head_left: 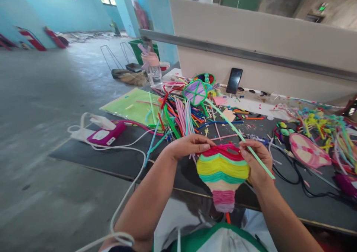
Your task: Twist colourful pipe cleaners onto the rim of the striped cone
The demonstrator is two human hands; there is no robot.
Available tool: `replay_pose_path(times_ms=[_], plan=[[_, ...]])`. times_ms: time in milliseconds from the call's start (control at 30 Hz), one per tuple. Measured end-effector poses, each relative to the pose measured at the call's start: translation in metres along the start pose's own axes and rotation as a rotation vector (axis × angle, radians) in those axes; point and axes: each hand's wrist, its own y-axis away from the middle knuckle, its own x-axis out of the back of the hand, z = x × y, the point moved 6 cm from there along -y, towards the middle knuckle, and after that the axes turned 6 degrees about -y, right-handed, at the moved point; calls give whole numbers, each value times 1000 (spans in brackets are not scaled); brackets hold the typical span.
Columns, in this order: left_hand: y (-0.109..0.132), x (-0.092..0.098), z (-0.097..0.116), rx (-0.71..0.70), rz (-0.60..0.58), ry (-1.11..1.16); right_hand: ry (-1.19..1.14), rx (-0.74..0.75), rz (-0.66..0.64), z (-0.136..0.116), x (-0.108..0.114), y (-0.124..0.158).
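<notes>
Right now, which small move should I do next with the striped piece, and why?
Perhaps ease the red strands together at the top of the striped piece: a gap shows between them, and the left hand and right hand both hold it near that edge.

From where I sit, far off, I see a craft workshop in a plain, industrial-looking room. I make out a smooth grey floor (69, 99), blue walls (83, 12) and a lit green sign (322, 8). The dark workbench (128, 162), backed by a pale partition (251, 34), carries fuzzy craft stems (184, 114) and scraps, while a balloon-shaped craft piece (223, 168) confirms handwork for me.
</notes>
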Motion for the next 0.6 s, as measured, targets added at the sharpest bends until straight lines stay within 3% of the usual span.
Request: replay_pose_path(times_ms=[200,433,600], plan=[[-7,-10,-4,46,40,138,129,69,-22,-6,-6,1],[-17,-28,-17,183,102,503,315,162,-123,-20,-17,1],[-19,-32,-16,170,149,533,455,204,-175,-27,-19,-1]])
